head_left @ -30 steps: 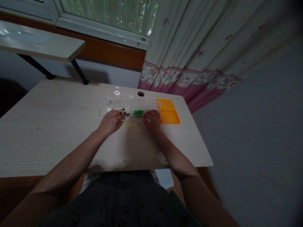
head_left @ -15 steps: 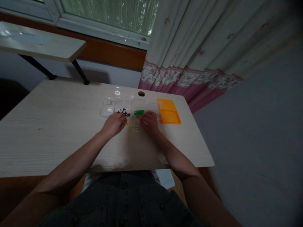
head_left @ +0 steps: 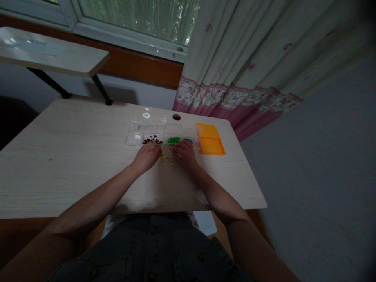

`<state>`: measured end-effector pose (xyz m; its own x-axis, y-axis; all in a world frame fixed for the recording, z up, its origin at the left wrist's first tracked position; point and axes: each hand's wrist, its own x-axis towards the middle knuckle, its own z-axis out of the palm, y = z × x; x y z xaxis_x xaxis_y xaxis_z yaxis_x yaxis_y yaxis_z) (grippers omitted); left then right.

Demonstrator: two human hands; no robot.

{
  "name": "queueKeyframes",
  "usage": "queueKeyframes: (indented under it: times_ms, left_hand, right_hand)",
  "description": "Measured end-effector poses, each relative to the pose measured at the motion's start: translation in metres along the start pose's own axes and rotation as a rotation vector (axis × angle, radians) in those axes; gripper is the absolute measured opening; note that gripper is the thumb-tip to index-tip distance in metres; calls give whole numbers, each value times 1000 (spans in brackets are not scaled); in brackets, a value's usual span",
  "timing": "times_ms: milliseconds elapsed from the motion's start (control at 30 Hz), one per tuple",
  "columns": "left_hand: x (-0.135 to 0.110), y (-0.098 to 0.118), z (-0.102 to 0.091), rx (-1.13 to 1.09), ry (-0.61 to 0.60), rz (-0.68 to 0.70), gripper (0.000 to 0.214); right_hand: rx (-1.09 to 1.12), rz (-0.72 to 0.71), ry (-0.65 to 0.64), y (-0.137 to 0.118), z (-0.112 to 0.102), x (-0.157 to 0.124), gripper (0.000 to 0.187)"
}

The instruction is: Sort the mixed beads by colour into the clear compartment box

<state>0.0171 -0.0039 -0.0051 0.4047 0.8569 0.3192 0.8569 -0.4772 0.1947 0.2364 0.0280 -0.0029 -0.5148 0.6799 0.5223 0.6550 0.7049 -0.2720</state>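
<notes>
My left hand (head_left: pixel 147 156) rests on the table in front of a clear compartment box (head_left: pixel 173 128). Its fingers are bent together beside small yellow pieces (head_left: pixel 167 157) scattered on the tabletop. Facing it from the other side of these pieces, my right hand (head_left: pixel 185 155) has its thumb and fingers drawn together. Whatever either hand pinches is too small to make out. In the box lie dark brown pieces (head_left: pixel 153 140), green pieces (head_left: pixel 173 140) and blue pieces (head_left: pixel 188 140), the blue ones partly behind my right hand.
An orange open case (head_left: pixel 211 145) lies at the right end of the clear box. Behind the box is a round hole (head_left: pixel 176 117) in the wooden table (head_left: pixel 73 156). A raised shelf (head_left: pixel 58 56) stands at the back left, and a curtain (head_left: pixel 232 94) hangs behind the right side.
My left hand has shifted slightly right, toward the yellow pieces, uncovering more brown pieces. My right hand has moved slightly down, and the blue pieces now show behind it.
</notes>
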Motion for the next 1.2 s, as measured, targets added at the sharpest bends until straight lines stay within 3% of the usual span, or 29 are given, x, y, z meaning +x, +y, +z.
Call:
queueKeyframes:
  times_ms: [233,633,1200]
  left_hand:
    - [2,3,5,12,34,-24,21]
    - [-1,-5,-1,-51,71,-38,22]
    - [-3,-12,-9,-144,3,14,19]
  right_hand:
    - [-5,-12,-18,0,1,0,21]
    - [-42,-70,-172,-10,8,1,21]
    - [-89,-89,-219,-22,15,7,18]
